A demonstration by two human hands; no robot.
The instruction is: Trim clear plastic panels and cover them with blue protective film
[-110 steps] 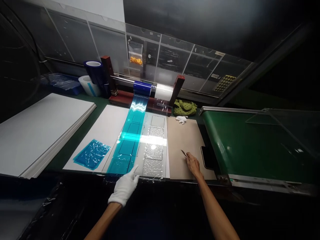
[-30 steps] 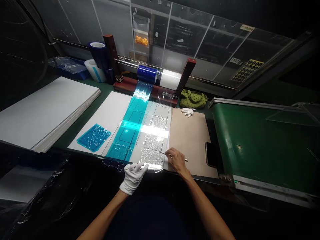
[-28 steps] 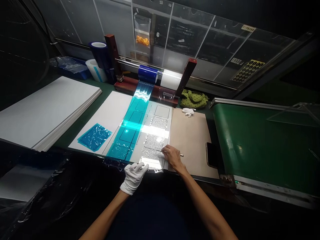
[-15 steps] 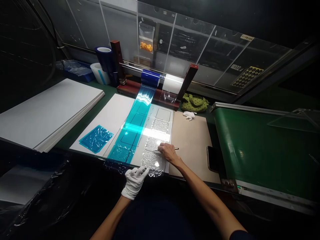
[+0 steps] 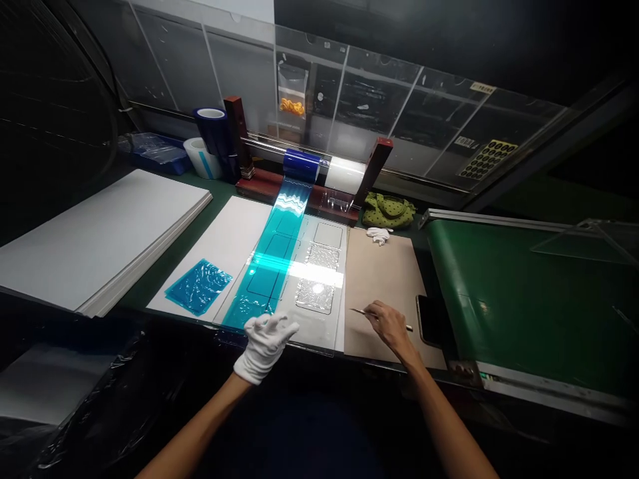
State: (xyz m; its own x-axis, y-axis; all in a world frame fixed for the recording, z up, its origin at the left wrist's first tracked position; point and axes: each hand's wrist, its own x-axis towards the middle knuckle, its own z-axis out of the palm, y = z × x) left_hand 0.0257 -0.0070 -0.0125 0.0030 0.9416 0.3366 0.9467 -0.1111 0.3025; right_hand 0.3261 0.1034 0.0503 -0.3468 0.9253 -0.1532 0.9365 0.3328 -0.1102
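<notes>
My left hand (image 5: 264,342), in a white glove, hovers at the front edge of the work surface beside the lower end of the blue film strip (image 5: 272,253). Its fingers are apart, and nothing can be made out in them. Bare, my right hand (image 5: 390,324) is closed round a slim craft knife (image 5: 357,311) above the brown board (image 5: 382,273), blade pointing left. Between the hands lies crinkled clear film (image 5: 319,266) on a sheet with outlined rectangles. A small stack of cut blue film pieces (image 5: 200,287) rests on white paper to the left.
A dark red wooden stand (image 5: 259,188) holds a blue film roll (image 5: 301,165) and a clear film roll (image 5: 344,175). Stacked white sheets (image 5: 110,233) lie left. On the right are a phone (image 5: 428,320), a green conveyor belt (image 5: 519,299), a crumpled white glove (image 5: 379,235) and a green spotted pouch (image 5: 388,211).
My right hand has moved right with the craft knife, off the clear film to over the brown board. My left hand has shifted slightly left, and the front piece of clear film no longer shows.
</notes>
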